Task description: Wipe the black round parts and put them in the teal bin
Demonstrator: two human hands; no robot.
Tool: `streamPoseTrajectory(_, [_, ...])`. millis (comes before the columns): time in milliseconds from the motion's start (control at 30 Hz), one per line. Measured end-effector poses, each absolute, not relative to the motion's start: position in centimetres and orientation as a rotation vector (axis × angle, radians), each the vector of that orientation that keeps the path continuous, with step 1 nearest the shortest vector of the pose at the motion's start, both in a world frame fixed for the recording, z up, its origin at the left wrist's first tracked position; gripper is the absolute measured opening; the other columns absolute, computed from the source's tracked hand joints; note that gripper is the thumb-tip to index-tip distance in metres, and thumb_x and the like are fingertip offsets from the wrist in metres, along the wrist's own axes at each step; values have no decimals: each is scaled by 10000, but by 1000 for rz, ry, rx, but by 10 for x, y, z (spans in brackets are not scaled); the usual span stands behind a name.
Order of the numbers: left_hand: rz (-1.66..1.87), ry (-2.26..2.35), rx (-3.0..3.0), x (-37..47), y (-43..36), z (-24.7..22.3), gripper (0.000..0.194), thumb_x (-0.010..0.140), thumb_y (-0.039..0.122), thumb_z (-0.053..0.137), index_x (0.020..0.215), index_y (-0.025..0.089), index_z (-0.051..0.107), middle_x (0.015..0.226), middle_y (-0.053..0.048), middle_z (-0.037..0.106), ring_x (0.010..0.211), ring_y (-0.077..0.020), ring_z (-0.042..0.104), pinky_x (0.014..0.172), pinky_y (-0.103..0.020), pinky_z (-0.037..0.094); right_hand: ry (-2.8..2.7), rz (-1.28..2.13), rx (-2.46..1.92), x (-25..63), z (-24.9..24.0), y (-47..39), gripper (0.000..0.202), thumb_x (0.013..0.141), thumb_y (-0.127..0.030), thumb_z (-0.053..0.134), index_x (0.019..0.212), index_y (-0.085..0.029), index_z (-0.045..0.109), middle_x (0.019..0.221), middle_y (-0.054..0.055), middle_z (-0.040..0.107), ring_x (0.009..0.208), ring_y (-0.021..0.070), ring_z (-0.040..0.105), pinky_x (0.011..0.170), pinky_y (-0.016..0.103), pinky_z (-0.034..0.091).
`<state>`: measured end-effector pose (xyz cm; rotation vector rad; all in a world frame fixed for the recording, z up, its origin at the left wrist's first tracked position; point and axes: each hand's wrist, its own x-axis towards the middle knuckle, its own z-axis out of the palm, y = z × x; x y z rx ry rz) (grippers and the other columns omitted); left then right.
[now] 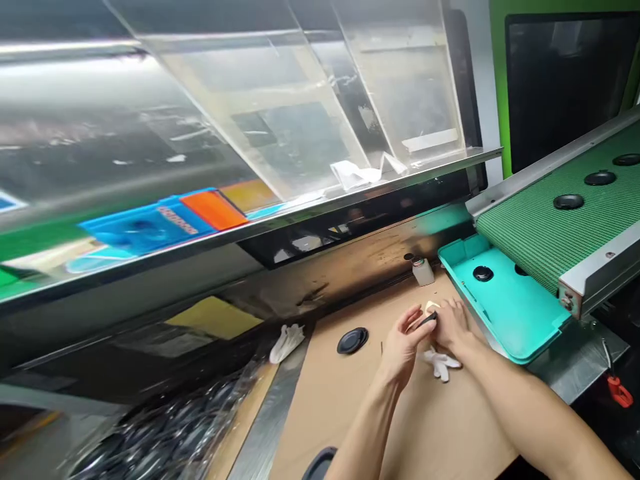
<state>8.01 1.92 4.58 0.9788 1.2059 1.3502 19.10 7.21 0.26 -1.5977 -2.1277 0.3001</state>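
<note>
Your forearms reach in from the lower edge over a brown counter (350, 413), and both hands meet just ahead of you. Your left hand (403, 343) and right hand (453, 327) are closed together on a small black disc (427, 321), pinched edge-on between the fingertips of both; something pale shows just behind it, too small to make out. Under your right hand lies a crumpled white glove (441, 363). To the left of your left hand, apart from it, a second black disc (353, 341) lies flat on the counter, and further left sits another white glove (287, 342). Beyond your hands stands a small white bottle (423, 271). Just right of your right hand is a teal tray (505, 313) holding one more disc, fed by a green conveyor belt (555, 227) carrying others. The pinch looks light, so the disc could slip and roll off the counter. Your right elbow is close to the tray and might knock it.
</note>
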Motion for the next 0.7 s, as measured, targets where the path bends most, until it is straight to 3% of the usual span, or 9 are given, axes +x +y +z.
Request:
streamPoseTrajectory(133, [1432, 1216, 905, 54, 4, 4, 707, 584, 261, 921, 1219, 193, 620, 1409, -171, 570, 1300, -305, 558, 1098, -439, 437, -2075, 187, -1523, 183, -1, 68, 187, 959, -360, 550, 989, -252, 700, 1022, 61, 694, 1012, 251, 543, 849, 350, 377])
streamPoseTrajectory(267, [1370, 1065, 958, 52, -5, 2, 716, 566, 254, 925, 1211, 200, 619, 1325, -131, 639, 1232, -270, 604, 1046, -386, 479, -1984, 187, -1430, 177, 0, 62, 156, 940, -366, 608, 1011, -278, 716, 1043, 24, 718, 1005, 227, 564, 865, 322, 383])
streamPoseTrajectory(367, [1335, 1065, 978, 44, -6, 8, 594, 541, 279, 937, 1049, 172, 647, 1057, -87, 721, 971, -213, 684, 840, -305, 546, -1942, 177, -1361, 177, 4, 61, 170, 924, -351, 622, 1028, -266, 725, 1050, 30, 727, 1018, 221, 587, 897, 318, 396])
streamPoseTrajectory(433, [1364, 1109, 955, 37, -5, 8, 471, 565, 333, 927, 891, 148, 642, 856, -46, 704, 772, -161, 662, 684, -244, 523, -1917, 165, -1323, 179, 6, 62, 181, 914, -353, 625, 1024, -254, 730, 1044, 38, 733, 1011, 222, 606, 916, 329, 407])
streamPoseTrajectory(500, [1436, 1081, 847, 31, -2, 5, 410, 641, 390, 885, 835, 141, 623, 836, -54, 697, 718, -147, 651, 634, -231, 511, -1891, 165, -1274, 180, 9, 62, 197, 910, -360, 623, 1018, -238, 734, 1042, 47, 737, 1001, 226, 622, 930, 345, 423])
streamPoseTrajectory(600, [1528, 946, 614, 26, 5, 0, 388, 714, 357, 847, 923, 157, 587, 964, -107, 722, 779, -181, 702, 681, -275, 555, -1859, 201, -1179, 179, 15, 60, 249, 920, -394, 600, 1046, -224, 732, 1068, 64, 735, 1022, 235, 633, 942, 364, 451])
streamPoseTrajectory(700, [1576, 850, 451, 23, 11, -2, 444, 752, 267, 823, 1087, 208, 538, 962, -85, 729, 754, -184, 718, 666, -286, 558, -1864, 242, -1115, 172, 18, 53, 304, 931, -426, 582, 1110, -222, 721, 1117, 82, 723, 1061, 245, 629, 950, 382, 470])
